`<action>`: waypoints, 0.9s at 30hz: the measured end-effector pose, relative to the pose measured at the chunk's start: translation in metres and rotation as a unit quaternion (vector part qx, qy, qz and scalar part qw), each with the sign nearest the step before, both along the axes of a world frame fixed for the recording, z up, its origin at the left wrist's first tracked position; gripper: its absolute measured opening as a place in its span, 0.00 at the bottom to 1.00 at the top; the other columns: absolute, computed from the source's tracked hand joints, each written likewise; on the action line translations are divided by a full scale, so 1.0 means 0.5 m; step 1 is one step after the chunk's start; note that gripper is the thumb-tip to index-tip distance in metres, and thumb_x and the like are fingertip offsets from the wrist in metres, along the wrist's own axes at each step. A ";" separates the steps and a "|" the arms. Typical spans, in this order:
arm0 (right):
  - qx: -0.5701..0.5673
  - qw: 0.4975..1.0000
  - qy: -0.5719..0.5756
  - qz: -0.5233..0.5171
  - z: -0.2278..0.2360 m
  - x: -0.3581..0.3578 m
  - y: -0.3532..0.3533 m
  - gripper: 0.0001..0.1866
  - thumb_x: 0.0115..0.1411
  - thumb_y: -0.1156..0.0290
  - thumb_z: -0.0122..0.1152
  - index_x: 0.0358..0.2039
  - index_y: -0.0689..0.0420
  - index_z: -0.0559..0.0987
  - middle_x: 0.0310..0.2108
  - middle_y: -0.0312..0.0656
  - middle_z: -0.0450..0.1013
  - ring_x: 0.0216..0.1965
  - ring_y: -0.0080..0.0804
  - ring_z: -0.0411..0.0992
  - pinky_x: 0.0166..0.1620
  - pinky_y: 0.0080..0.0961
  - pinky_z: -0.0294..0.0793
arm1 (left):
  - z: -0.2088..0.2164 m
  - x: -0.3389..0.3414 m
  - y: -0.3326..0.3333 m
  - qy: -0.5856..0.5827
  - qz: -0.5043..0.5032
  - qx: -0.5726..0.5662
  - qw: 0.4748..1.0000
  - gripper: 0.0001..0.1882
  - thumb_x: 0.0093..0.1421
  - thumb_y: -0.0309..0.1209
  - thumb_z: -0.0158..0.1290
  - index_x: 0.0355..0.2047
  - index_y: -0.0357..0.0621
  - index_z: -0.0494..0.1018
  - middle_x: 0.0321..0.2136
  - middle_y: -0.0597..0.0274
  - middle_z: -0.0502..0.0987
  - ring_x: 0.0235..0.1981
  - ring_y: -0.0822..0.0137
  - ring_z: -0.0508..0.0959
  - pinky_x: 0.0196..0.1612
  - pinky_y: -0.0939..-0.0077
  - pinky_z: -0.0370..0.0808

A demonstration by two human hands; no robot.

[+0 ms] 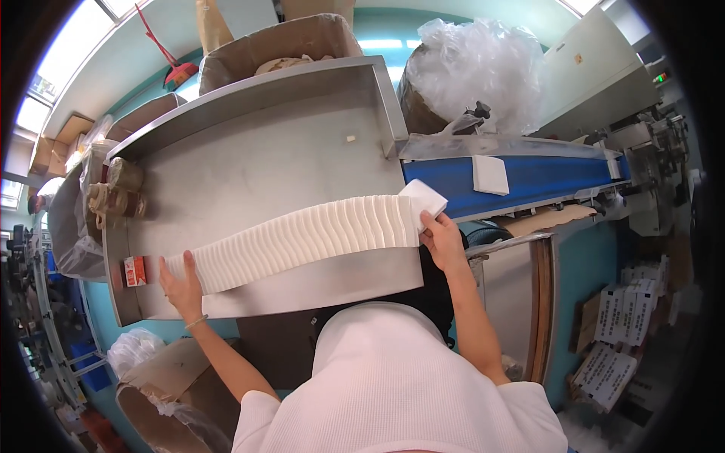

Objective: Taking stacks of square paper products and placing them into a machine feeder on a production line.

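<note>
Nearest lies the person's white shirt [393,377], on the near side of a long row of thin white pieces [302,238]. Also on that near side, below the row's left part, stands an open brown carton [170,377] with clear plastic at its mouth.

The left hand [180,287], a pale band [196,322] at its wrist, is at the row's left end; its thumb and fingers are spread apart and touch the end pieces, though whether they grip cannot be told. At the row's right end the right hand [444,238] pinches the near corner of a square white pack [424,198], which sits askew to the row's pieces.

The row itself stretches between the two hands, its pieces standing side by side in a gentle curve along the near part of a metal surface [249,166]. Just beyond the row's left end is a small orange-and-white box [136,272].

Farther off than the row, to its right, runs a blue conveyor belt [555,174] carrying another white pack [491,175]. Well beyond the row, past the surface's raised far edge, come a large cardboard box [283,45], a heap of clear plastic [479,72] to its right, and a red dustpan [180,74] to its left.
</note>
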State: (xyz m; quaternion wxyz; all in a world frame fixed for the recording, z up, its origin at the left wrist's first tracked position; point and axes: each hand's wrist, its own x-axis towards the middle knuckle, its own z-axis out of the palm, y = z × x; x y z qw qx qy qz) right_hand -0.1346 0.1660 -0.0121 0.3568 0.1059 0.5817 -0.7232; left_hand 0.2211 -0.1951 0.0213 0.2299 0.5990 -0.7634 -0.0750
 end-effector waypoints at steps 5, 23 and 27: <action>0.238 0.901 0.259 0.253 0.059 0.037 -0.057 0.29 0.63 0.47 0.60 0.46 0.64 0.74 0.37 0.39 0.74 0.39 0.24 0.70 0.45 0.22 0.69 | -0.005 -0.005 0.010 0.016 0.007 -0.014 1.000 0.44 0.58 0.60 0.55 0.61 0.34 0.63 0.57 0.37 0.66 0.60 0.41 0.66 0.62 0.54 0.63; 0.032 0.986 0.055 0.156 0.042 0.031 -0.069 0.21 0.67 0.57 0.57 0.50 0.62 0.75 0.40 0.38 0.76 0.40 0.22 0.72 0.44 0.20 0.71 | 0.001 -0.044 0.016 0.008 0.016 0.001 1.000 0.43 0.59 0.58 0.55 0.62 0.36 0.62 0.58 0.39 0.66 0.60 0.42 0.66 0.62 0.54 0.62; -0.005 0.977 -0.086 0.193 0.015 0.012 -0.016 0.18 0.65 0.67 0.57 0.53 0.60 0.74 0.43 0.39 0.76 0.42 0.26 0.75 0.41 0.23 0.74 | 0.002 -0.042 0.016 0.006 0.015 0.005 1.000 0.42 0.59 0.57 0.55 0.62 0.36 0.62 0.58 0.39 0.66 0.60 0.42 0.66 0.62 0.55 0.62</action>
